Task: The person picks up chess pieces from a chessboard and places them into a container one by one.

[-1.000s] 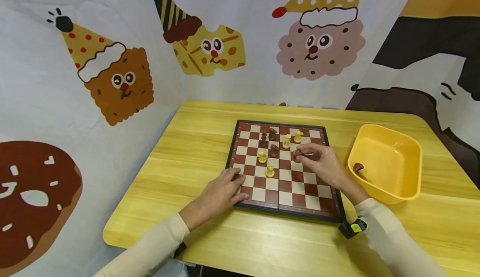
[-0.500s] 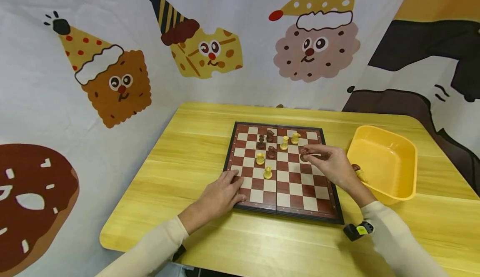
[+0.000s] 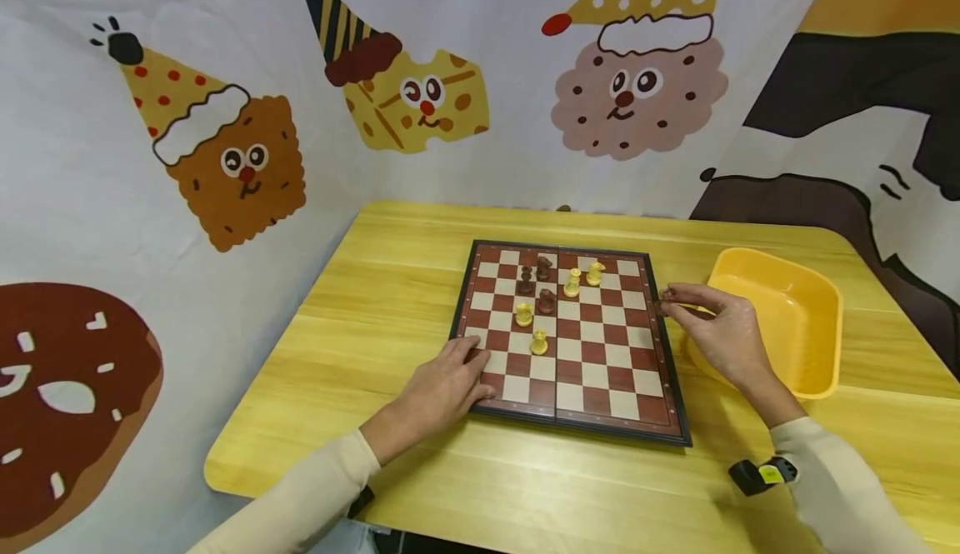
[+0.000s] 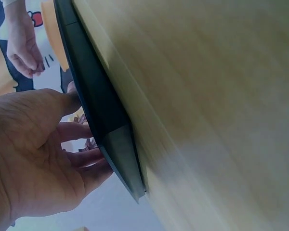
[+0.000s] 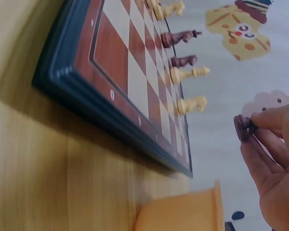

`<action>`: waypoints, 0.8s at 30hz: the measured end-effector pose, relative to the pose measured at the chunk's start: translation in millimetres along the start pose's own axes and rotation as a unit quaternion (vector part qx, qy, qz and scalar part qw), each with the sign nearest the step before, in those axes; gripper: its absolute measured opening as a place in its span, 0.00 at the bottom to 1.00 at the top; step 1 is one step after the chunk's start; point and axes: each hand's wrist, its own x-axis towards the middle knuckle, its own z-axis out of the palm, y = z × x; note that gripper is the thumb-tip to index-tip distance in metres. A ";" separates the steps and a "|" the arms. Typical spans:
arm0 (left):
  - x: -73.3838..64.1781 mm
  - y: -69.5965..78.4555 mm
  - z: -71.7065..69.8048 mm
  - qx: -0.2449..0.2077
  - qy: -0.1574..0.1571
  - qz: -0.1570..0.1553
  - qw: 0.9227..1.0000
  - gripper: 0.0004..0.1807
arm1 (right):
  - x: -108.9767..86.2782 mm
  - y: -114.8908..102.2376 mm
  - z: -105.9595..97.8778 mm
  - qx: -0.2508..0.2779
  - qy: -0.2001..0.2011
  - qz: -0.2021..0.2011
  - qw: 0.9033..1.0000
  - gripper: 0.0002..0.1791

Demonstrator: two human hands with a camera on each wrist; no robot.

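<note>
My right hand [image 3: 723,333] is raised past the chessboard's right edge, near the yellow tub. Between thumb and fingers it pinches a dark brown chess piece [image 5: 242,128], whose round base shows in the right wrist view; its top is hidden, so I cannot tell which piece it is. The fingers of my left hand [image 3: 442,383] rest on the front left part of the chessboard [image 3: 607,379]. Several pieces stand upright on the board, among them a dark knight [image 3: 547,301], a tall dark piece [image 3: 526,281], a cream knight [image 3: 595,273] and a tall cream piece [image 3: 572,283].
The yellow tub [image 3: 832,329] stands right of the board, its left part behind my right hand. Both rest on a yellow wood-grain table [image 3: 360,279]. A cloth backdrop [image 3: 517,171] printed with cartoon snacks hangs behind and to the left.
My right hand has carried the dark chess piece rightward, from over the board's right half to beyond its edge by the tub. The left hand keeps its place.
</note>
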 end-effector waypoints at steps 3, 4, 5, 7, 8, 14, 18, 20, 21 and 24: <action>-0.2 -0.4 0.3 0.002 -0.001 -0.002 1.000 0.30 | -0.6 4.1 -7.4 0.008 0.001 0.003 1.000 0.14; -0.4 -0.5 0.4 0.003 -0.001 -0.003 1.000 0.30 | -0.8 5.4 -9.4 0.012 0.001 0.008 1.000 0.15; -0.5 -0.5 0.4 0.004 -0.002 -0.004 1.000 0.30 | -1.1 6.4 -11.3 0.016 0.001 0.017 1.000 0.15; -0.4 -0.6 0.9 0.004 -0.001 -0.002 1.000 0.30 | -2.1 7.4 -15.1 0.023 0.002 0.040 0.999 0.15; -0.4 -0.5 0.8 0.004 -0.001 -0.002 1.000 0.31 | -2.6 7.6 -16.8 0.030 0.003 0.053 0.998 0.16; 0.3 0.3 1.1 -0.005 0.000 -0.008 1.000 0.31 | -4.6 10.5 -25.4 0.051 0.010 0.089 0.995 0.18; 0.4 1.1 -0.2 -0.014 -0.001 -0.018 1.000 0.31 | -6.0 13.7 -29.4 0.047 0.032 0.079 0.995 0.16; 0.4 1.4 -0.6 -0.014 -0.001 -0.020 1.000 0.31 | -6.8 15.9 -31.9 0.035 0.050 0.070 0.996 0.16; 0.4 1.4 -0.6 -0.015 -0.002 -0.021 1.000 0.31 | -7.5 17.0 -33.3 0.027 0.058 0.066 0.996 0.15; 0.4 1.3 -0.5 -0.016 0.001 -0.020 1.000 0.31 | -9.2 20.7 -37.5 -0.004 0.082 0.060 0.995 0.15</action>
